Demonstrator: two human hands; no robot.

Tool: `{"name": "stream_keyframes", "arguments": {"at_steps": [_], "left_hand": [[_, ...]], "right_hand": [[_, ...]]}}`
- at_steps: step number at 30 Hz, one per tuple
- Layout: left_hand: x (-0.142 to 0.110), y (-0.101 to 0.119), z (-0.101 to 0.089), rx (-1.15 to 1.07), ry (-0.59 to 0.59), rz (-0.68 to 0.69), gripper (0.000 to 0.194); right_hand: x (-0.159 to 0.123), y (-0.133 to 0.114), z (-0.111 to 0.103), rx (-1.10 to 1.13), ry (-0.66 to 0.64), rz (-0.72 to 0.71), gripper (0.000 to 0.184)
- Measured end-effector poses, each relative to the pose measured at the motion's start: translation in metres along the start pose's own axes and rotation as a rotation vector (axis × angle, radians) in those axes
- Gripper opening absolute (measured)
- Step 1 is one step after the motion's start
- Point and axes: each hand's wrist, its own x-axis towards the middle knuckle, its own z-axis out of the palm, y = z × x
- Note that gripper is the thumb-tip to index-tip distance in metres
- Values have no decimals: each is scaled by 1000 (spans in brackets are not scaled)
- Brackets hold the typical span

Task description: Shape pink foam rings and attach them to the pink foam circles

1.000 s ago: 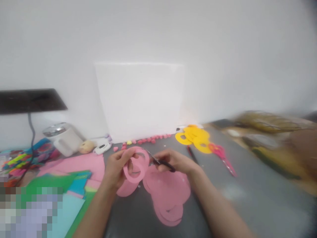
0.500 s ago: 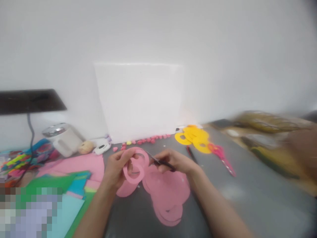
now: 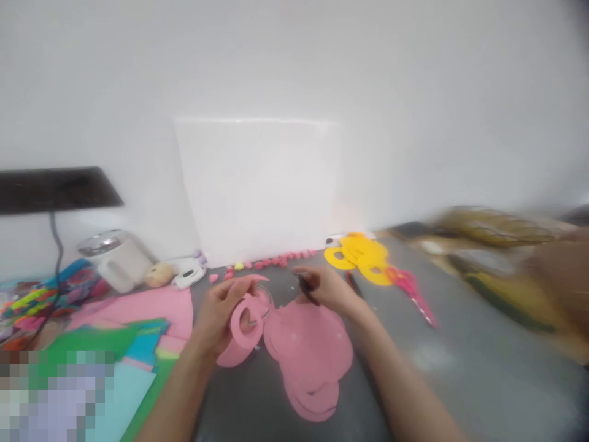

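Pinched in my left hand [image 3: 221,310] is a pink paper ring [image 3: 240,334], its band cut through near the top so that one end points to the right. My right hand [image 3: 324,288] grips dark-handled scissors [image 3: 307,287], held a little apart from the ring; the blades are blurred. Below my right hand lies a pile of pink paper circles [image 3: 315,353] on the grey table. More pink paper shows beneath my left hand.
Yellow paper rings [image 3: 363,255] and pink scissors [image 3: 411,294] lie at the right. A white board [image 3: 262,190] leans on the wall, with small pink pieces [image 3: 276,260] along its foot. Coloured sheets [image 3: 99,341] and a white appliance [image 3: 119,261] are at the left.
My right hand has drawn the scissors right and up, away from the pink ring. The ring's top edge has come apart into a loose end.
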Motion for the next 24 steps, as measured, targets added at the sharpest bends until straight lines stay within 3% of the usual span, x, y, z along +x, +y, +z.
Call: {"name": "stream_keyframes", "arguments": {"at_steps": [2, 4, 9, 14, 18, 21, 24], "left_hand": [[-1, -1, 1, -9, -3, -12, 30], [-1, 0, 3, -23, 4, -32, 30], [-1, 2, 4, -71, -88, -71, 31], [-3, -1, 3, -161, -182, -118, 28], [-5, -4, 7, -141, -252, -130, 30], [-5, -6, 9, -113, -227, -105, 29], [-3, -8, 9, -87, -142, -67, 25]], "right_hand": [[2, 2, 0, -297, 116, 22, 41], [1, 3, -2, -483, 143, 44, 36], [-4, 0, -8, -501, 77, 42, 48], [-5, -11, -6, -748, 96, 119, 16], [-2, -13, -1, -985, 173, 209, 22], [-2, -13, 2, -891, 236, 139, 20], [-5, -17, 8, -307, 177, -13, 21]]}}
